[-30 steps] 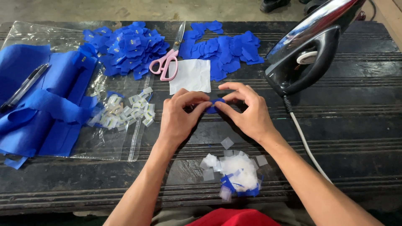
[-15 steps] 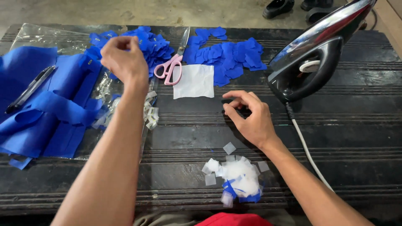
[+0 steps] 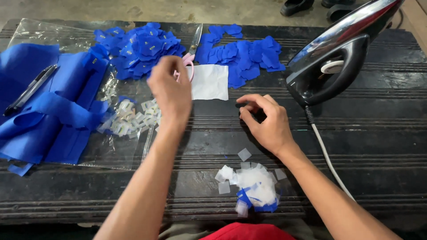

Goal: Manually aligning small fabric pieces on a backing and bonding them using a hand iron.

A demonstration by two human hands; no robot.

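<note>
**Hands apart over the dark ribbed bench**

Currently the left hand (image 3: 171,91) is raised above the bench, fingers bunched loosely together; motion blur hides whether anything is pinched in them, cannot tell. It hangs over the pink-handled scissors (image 3: 190,53) and a flat white rectangular sheet (image 3: 209,82), just beside a scatter of small glossy clear tags (image 3: 129,118) lying on a crinkled transparent plastic bag (image 3: 111,151).

Right hand (image 3: 264,122) rests on the grooved black surface (image 3: 378,133), well apart from the left, fingers curled with tips pressed down; what sits under them is too dark to make out.

Two heaps of small cut blue fabric pieces: left heap (image 3: 138,49), right heap (image 3: 244,53), soft, ragged-edged. Larger folded blue cloth strips (image 3: 49,111) at far left, with a black pen (image 3: 29,91) lying on them. A shiny chrome and black iron (image 3: 333,58) stands tilted at right, its white cord (image 3: 327,155) trailing toward the near edge. Near the body, a pile of translucent white square backings mixed with blue scraps (image 3: 253,186).
</note>
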